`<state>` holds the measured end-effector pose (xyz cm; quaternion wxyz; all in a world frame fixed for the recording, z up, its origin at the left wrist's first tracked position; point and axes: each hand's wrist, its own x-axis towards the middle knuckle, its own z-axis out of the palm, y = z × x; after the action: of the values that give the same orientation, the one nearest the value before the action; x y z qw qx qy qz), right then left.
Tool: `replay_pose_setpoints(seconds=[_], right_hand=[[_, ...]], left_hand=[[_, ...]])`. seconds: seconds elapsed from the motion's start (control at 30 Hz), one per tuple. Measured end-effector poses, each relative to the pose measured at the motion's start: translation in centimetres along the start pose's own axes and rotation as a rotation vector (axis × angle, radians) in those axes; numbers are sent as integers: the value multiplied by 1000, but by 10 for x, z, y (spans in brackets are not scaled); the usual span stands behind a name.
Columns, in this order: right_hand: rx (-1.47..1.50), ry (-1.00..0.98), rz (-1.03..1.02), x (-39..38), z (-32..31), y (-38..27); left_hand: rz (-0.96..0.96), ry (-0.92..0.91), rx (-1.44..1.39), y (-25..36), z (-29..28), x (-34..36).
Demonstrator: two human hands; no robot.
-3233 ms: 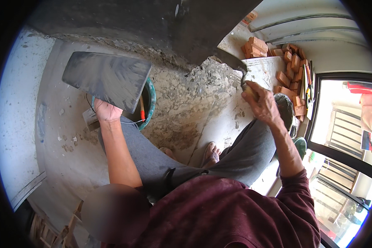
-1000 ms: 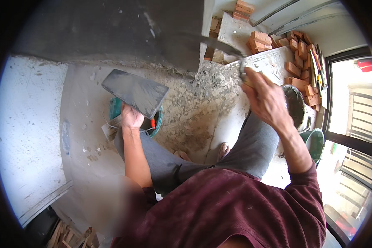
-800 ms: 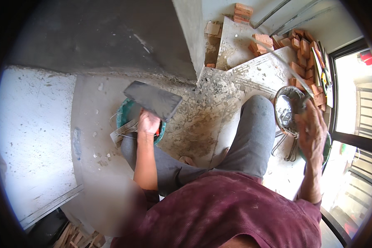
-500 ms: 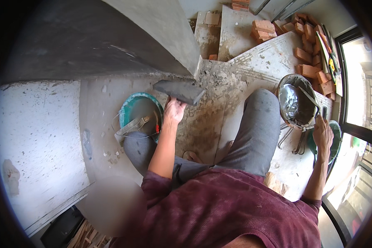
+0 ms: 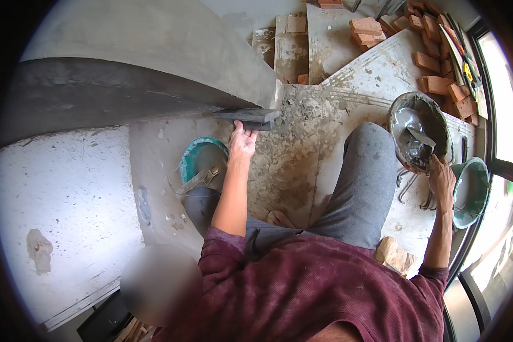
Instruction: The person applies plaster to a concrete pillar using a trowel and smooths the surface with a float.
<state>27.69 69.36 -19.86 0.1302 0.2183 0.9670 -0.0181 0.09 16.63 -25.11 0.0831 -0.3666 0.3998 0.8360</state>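
My left hand (image 5: 243, 142) grips the grey flat mortar board (image 5: 249, 114) from below, at the bottom edge of the plastered column (image 5: 216, 57) with its dark underside. My right hand (image 5: 442, 178) is closed on a trowel (image 5: 419, 137), mostly by a handle my fingers hide; its blade is inside the mortar-crusted bucket (image 5: 398, 109), among wet, shiny grey mortar. A green bucket (image 5: 476, 211) stands beside my right hand. Another teal bucket (image 5: 195, 147), with a tool across it, sits left of my left forearm.
Stacked red bricks (image 5: 438, 84) and tiled steps (image 5: 330, 54) are at the back right. Long tools (image 5: 468, 73) lean by a black-framed window (image 5: 493, 97). A speckled white board (image 5: 68, 211) is at the left. My bent knees and one sandaled foot show.
The trowel has come down from the dark surface into the mortar bucket at right. My left hand has moved the board rightward and up against the column's edge. The view has turned.
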Motion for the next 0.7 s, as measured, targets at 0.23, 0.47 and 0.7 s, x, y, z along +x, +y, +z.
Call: replay_pose_setpoints(seconds=[0.23, 0.47, 0.7], right_hand=[[26, -32, -11, 3, 7, 4], [32, -62, -33, 6, 13, 10], [16, -59, -29, 3, 21, 17]], left_hand=[[91, -21, 5, 43, 31, -49], [278, -348, -27, 129, 60, -139], [121, -144, 40, 90, -17, -108]])
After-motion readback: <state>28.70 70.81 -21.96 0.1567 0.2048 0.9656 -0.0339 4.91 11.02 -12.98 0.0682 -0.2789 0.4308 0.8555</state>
